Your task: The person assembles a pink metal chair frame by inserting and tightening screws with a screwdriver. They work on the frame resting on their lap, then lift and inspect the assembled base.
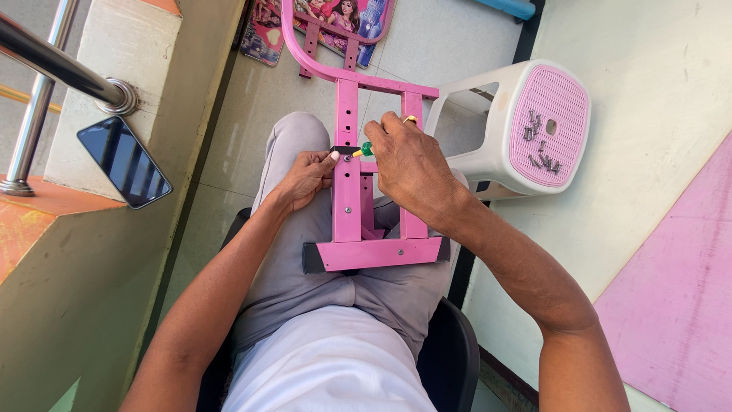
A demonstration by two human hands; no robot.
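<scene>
Frame point(358, 221), pink metal, is lying across the person's lap; looking stiff and light, best held by an upright. Left hand point(309, 177) is pinching that upright. Right hand point(412, 160) is closing around a green-handled screwdriver point(364, 149) at a screw.

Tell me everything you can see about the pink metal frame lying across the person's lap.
The pink metal frame looks like painted square tubing: two parallel uprights, one with a row of holes, joined by cross bars and a curved tube at the far end. A flat foot bar with black end caps lies across the grey-trousered thighs. The left hand grips one upright, while the right hand holds a green-handled screwdriver to a screw in it.
</scene>
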